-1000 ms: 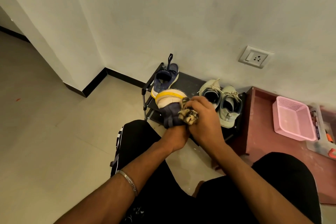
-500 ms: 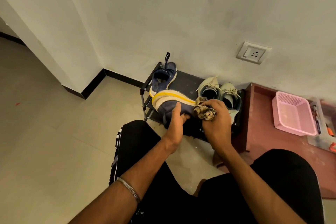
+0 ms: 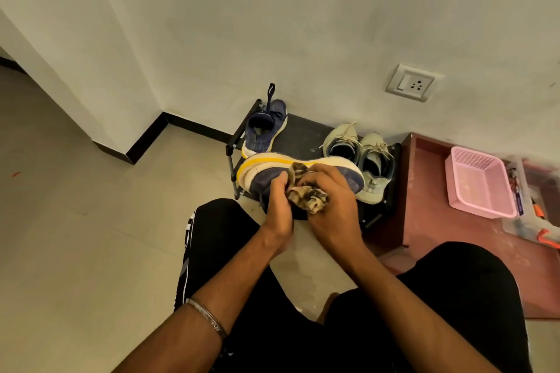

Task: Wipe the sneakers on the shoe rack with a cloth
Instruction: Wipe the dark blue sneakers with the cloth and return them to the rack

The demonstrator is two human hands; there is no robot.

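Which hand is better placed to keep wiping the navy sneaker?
Right. The right hand grips the cloth against the navy sneaker; the left hand steadies it.

Black shoe rack [image 3: 303, 138] stands on the pale tiled floor [image 3: 75, 236], back against the wall. On its top shelf: one navy sneaker [image 3: 263, 130] at the left end, a pair of pale green sneakers [image 3: 357, 154] side by side at the right end. Just beside the rack, a low reddish platform [image 3: 430, 221] carries a pink basket [image 3: 478, 185].
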